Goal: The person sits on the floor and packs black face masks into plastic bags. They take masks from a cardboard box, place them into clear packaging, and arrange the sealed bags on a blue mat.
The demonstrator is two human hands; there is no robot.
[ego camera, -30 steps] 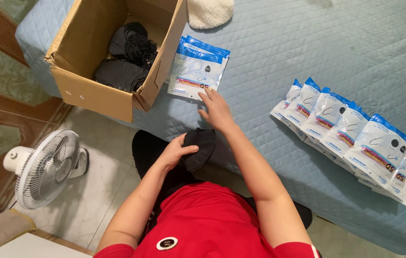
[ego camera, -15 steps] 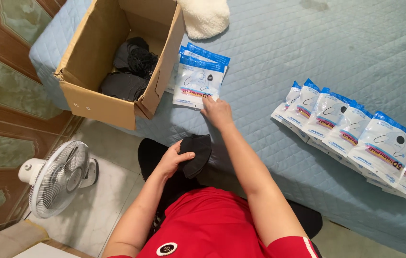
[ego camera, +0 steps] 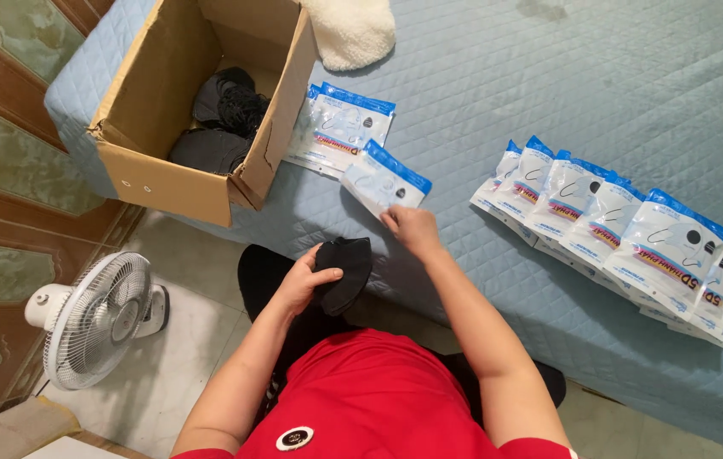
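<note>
My left hand (ego camera: 305, 276) grips a stack of black face masks (ego camera: 346, 270) in front of my chest, at the near edge of the bed. My right hand (ego camera: 412, 229) pinches the lower edge of a single blue-and-white plastic pouch (ego camera: 384, 178) and holds it tilted just above the blue quilted bedcover (ego camera: 498, 85). A small pile of the same pouches (ego camera: 340, 126) lies flat beside the cardboard box.
An open cardboard box (ego camera: 183, 183) with black masks (ego camera: 225, 106) inside stands on the bed's left corner. A fanned row of several pouches (ego camera: 625, 229) lies to the right. A white fluffy item (ego camera: 351, 30) sits at the back. A white fan (ego camera: 93, 319) stands on the floor.
My right hand has lifted one pouch off the pile by the box and drawn it towards me. The left hand keeps its hold on the black masks.
</note>
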